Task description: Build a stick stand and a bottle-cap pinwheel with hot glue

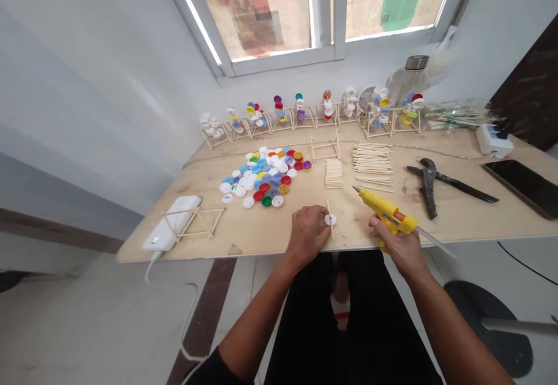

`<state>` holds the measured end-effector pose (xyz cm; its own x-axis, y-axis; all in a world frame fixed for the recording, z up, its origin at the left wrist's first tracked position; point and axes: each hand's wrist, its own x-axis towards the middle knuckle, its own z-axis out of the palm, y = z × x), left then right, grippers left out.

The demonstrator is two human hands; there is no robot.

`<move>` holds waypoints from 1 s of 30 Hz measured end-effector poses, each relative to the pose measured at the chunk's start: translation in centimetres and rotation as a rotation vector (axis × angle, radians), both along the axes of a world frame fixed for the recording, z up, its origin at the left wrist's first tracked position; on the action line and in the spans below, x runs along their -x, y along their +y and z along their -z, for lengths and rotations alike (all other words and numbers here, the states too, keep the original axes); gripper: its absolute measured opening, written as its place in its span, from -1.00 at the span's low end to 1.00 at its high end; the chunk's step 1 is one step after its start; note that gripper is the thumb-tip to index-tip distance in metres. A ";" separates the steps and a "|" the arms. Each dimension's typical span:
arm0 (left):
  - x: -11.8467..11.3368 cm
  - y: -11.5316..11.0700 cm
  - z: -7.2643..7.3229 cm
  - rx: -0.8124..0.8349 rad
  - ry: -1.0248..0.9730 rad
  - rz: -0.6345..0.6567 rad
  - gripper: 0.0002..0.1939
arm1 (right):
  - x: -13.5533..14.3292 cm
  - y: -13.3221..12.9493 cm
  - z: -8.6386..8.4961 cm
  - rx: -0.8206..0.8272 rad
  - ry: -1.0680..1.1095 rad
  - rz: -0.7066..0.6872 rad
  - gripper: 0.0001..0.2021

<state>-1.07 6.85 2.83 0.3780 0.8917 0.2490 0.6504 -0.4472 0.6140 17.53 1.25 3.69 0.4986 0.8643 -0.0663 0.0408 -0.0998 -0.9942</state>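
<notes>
My left hand [307,231] rests at the table's front edge, its fingers closed against a white bottle cap [332,220] with a thin wooden stick [328,206] lying across it. To the right, my right hand [399,246] is wrapped round the handle of a yellow glue gun [383,207], whose nozzle points up and left above the table. Behind my left hand lies a pile of coloured caps [272,173]. A short stack of sticks [333,174] and a larger stack [372,159] lie beyond the cap.
Stick frames holding caps [300,117] line the back of the table [261,239]. Pliers [429,181], a phone [523,184] and a power adapter [494,141] lie right. A white power bank [172,222] and a stick frame [200,231] are at left.
</notes>
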 end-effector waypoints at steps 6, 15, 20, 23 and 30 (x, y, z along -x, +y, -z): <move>1.1 -0.7 0.1 0.018 -0.156 -0.060 -0.81 | 0.0 -0.1 -0.2 -0.019 -0.006 0.007 -0.60; 1.9 -0.9 0.2 0.042 -0.219 -0.211 -0.83 | -0.3 -0.1 0.4 -0.033 0.021 0.017 -0.60; 2.2 -1.0 -0.1 0.024 -0.196 -0.219 -0.85 | -1.5 0.2 0.8 -0.106 0.121 0.029 -0.67; 1.9 -1.1 -0.2 -0.007 -0.115 -0.157 -0.91 | -2.0 0.3 0.6 -0.208 0.170 0.008 -0.73; 0.0 -0.9 -0.1 -0.062 0.014 -0.078 -0.81 | -2.2 0.1 0.6 -0.265 0.229 -0.008 -0.77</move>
<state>-1.10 5.92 2.89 0.3116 0.9016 0.3000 0.6929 -0.4316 0.5775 19.68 1.31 3.10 0.4897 0.8704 0.0518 -0.1865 0.1626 -0.9689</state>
